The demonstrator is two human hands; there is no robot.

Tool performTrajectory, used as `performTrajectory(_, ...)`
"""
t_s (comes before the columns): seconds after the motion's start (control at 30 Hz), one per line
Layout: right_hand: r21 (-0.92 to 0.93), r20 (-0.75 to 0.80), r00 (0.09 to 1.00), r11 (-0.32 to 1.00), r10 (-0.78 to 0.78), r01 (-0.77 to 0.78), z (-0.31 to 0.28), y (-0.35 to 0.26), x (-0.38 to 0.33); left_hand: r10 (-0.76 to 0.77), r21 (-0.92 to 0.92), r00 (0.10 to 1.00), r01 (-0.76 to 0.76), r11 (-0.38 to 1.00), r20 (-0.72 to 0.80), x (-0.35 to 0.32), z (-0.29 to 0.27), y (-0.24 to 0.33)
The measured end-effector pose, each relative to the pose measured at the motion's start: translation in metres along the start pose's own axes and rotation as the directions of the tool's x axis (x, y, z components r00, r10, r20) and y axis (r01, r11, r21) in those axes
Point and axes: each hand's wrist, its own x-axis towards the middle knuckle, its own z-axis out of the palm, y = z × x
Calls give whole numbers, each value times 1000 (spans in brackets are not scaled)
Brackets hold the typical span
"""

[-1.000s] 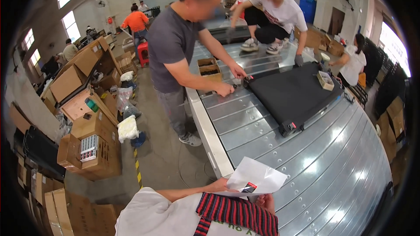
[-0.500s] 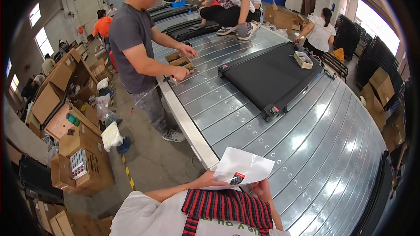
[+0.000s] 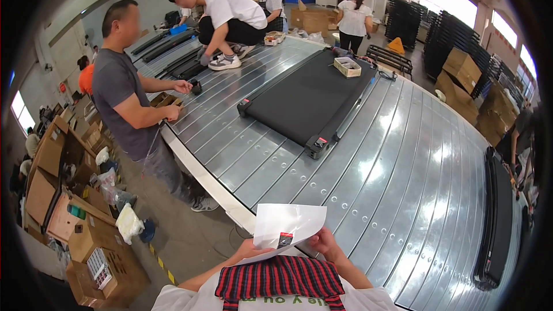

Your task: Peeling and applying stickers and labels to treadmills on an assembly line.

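Note:
A white sheet [image 3: 294,217] curves up in front of my chest, with one small red-and-black label [image 3: 286,239] near its lower edge. My left hand [image 3: 252,249] pinches the sheet's lower left side. At the opposite edge, my right hand [image 3: 324,242] has its fingers closed on the paper. Beyond the sheet spreads the ribbed metal table [image 3: 368,196]. On it lies a flat black treadmill-like deck [image 3: 305,95], with red-and-black labels on its near corners. A small open box [image 3: 347,67] rests on the deck's far end.
A person in a grey shirt [image 3: 118,89] stands at the table's left edge, reaching over a box. Another person [image 3: 230,14] squats on the table. At right lies a second black deck [image 3: 495,219]. Cardboard boxes [image 3: 109,253] fill the left floor; black frames [image 3: 452,43] are stacked far right.
My view has swung to the right, so the table and people sit further left. The sheet stays in both hands, and my right hand now shows more fully at its edge.

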Motion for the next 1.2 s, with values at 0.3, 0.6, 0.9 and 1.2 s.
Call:
performTrajectory(0.3,-62,-32,999,998,1,-3,-22,5,17,-14,107,1000,17,994,-24,10,-5,2)
performTrajectory(0.6,-105,-23,1000,994,6,-8,-6,10,12,-36,118,999,40,992,-39,-21,-19,75)
performTrajectory(0.9,-106,-88,994,993,-59,50,2,9,23,-11,77,1000,11,997,4,-17,-35,50)
performTrajectory(1.2,-92,-86,993,993,-75,67,30,8,39,-41,85,999,42,996,-13,4,-52,24)
